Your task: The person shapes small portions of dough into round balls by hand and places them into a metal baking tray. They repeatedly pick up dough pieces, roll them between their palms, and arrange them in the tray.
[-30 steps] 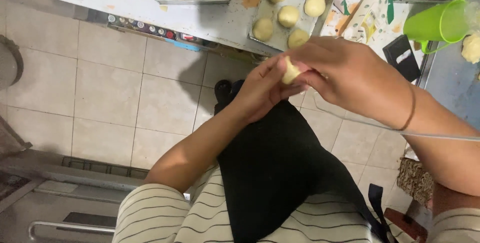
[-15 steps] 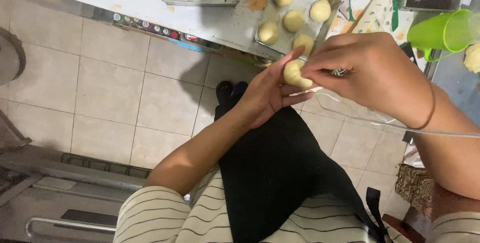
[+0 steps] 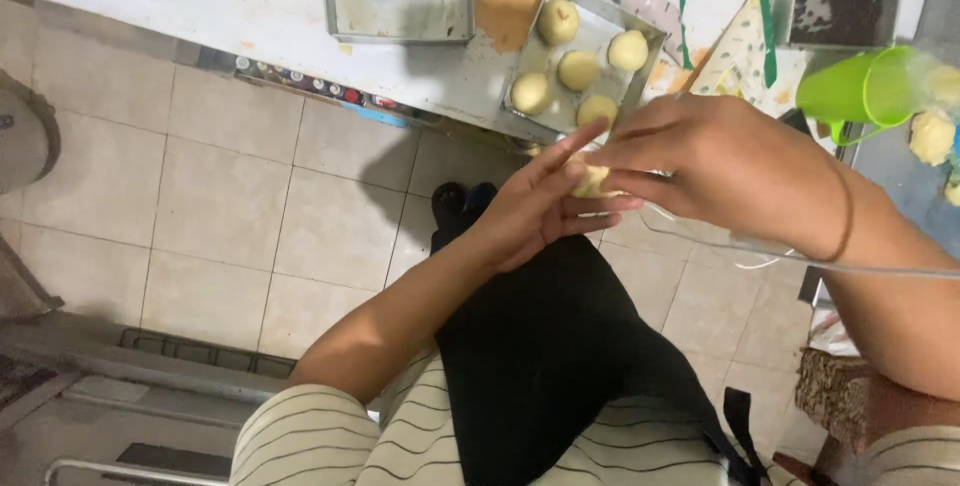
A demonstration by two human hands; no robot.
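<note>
- Since half a second ago the left hand [image 3: 535,211] has flattened out under the dough ball [image 3: 592,182]; its fingers, curled round the ball then, are now stretched toward the tray. The ball shows less than it did, most of it covered by the right hand [image 3: 700,166], which suggests the shaping between the palms goes on.
- The ball sits between the two hands, on the left fingers and under the right fingertips, held in the air above the tiled floor [image 3: 200,196].
- Left hand: palm up, open and flat, cradling the ball, forearm reaching up from the lap.
- Right hand: palm down, fingers bent onto the ball, pinching or pressing it; I cannot tell which, as the contact is hidden.
- Just beyond the fingertips a metal tray [image 3: 640,76] on the desk [image 3: 250,16] carries four finished dough balls [image 3: 578,70]; a green cup [image 3: 860,94] stands beyond the right wrist.
</note>
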